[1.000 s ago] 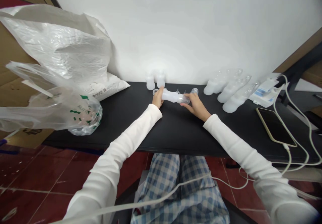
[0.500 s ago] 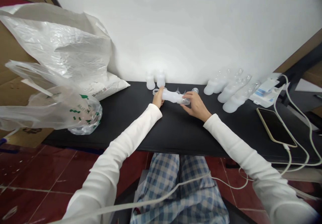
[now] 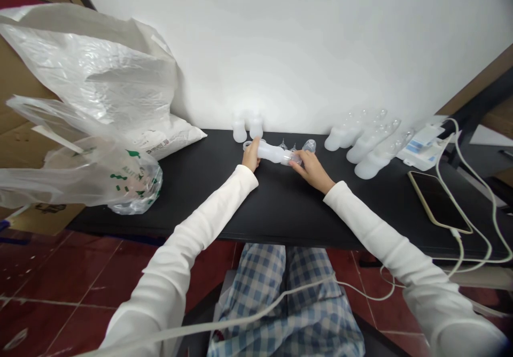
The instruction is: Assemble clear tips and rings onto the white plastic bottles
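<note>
A frosted white baby bottle (image 3: pixel 274 153) lies sideways in the air between my hands, just above the black table. My left hand (image 3: pixel 251 155) is closed around its base end. At the other end, my right hand (image 3: pixel 312 170) has its fingers closed on the clear cap (image 3: pixel 295 158) over the bottle's top. Beyond the bottle, small clear nipples (image 3: pixel 283 145) and a clear dome cap (image 3: pixel 309 145) sit on the table. Clear rings (image 3: pixel 247 146) lie behind my left hand, partly hidden by it.
Two uncapped bottles (image 3: pixel 256 127) stand against the wall. Several capped bottles (image 3: pixel 371 164) stand to the right, near a white and blue box (image 3: pixel 420 147), a phone (image 3: pixel 440 201) and cables. On the left are a large white sack (image 3: pixel 116 74) and a clear plastic bag (image 3: pixel 132 178).
My right hand's fingers have shifted slightly and now press on the end of the cap. The bottle and my left hand have hardly moved.
</note>
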`<state>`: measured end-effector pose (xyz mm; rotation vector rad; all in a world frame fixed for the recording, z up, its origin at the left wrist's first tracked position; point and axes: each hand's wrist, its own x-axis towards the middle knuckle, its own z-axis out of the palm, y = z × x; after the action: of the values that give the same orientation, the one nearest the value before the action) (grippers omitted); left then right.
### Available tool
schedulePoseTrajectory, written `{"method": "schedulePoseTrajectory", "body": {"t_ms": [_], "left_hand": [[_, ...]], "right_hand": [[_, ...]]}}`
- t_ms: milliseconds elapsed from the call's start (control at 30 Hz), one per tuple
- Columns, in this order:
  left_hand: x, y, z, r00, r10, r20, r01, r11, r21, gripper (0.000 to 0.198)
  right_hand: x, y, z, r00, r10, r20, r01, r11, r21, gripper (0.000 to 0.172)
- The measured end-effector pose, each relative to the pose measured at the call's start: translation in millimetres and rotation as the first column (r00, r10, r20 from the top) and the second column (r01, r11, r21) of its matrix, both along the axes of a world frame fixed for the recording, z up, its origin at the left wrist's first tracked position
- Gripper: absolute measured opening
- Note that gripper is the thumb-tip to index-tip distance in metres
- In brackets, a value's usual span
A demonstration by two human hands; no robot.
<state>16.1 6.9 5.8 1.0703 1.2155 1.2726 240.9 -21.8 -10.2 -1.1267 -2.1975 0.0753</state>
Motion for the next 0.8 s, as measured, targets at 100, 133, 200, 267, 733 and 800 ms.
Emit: {"method": "schedulePoseTrajectory", "body": {"t_ms": [100, 133, 200, 267, 733, 800], "left_hand": [[-0.2, -1.0, 1.0, 1.000, 0.013, 0.010, -0.013, 1.000, 0.011, 0.052], [-0.2, -1.1, 1.1, 1.000, 0.016, 0.014, -0.016, 1.000, 0.012, 0.052], [0.1, -0.8, 1.1, 0.999, 0.020, 0.029, -0.021, 1.000, 0.007, 0.051], [0.4, -0.4, 1.2, 0.998, 0.024, 0.053, -0.024, 1.000, -0.006, 0.050], [2.3, 0.3, 3.7, 0.999, 0.022, 0.046, -0.018, 0.997, -0.080, 0.048], [2.7, -0.7, 5.1, 1.000, 0.006, 0.030, -0.004, 0.997, -0.075, 0.048]], "right_hand": [[-0.5, -0.6, 0.2, 1.000, 0.025, -0.009, -0.025, 1.000, 0.005, 0.044], [-0.3, -0.8, 0.5, 0.999, 0.037, -0.009, -0.037, 0.999, 0.014, 0.043], [0.3, -0.6, 1.1, 0.998, 0.061, -0.001, -0.060, 0.997, 0.052, 0.042], [0.7, -0.2, 1.4, 0.997, 0.079, 0.020, -0.081, 0.990, 0.115, 0.039], [-2.5, -5.8, 6.5, 0.997, 0.031, 0.065, -0.044, 0.975, 0.217, 0.043], [-2.2, -5.1, 5.0, 0.999, -0.021, 0.048, 0.014, 0.990, 0.143, 0.052]]}}
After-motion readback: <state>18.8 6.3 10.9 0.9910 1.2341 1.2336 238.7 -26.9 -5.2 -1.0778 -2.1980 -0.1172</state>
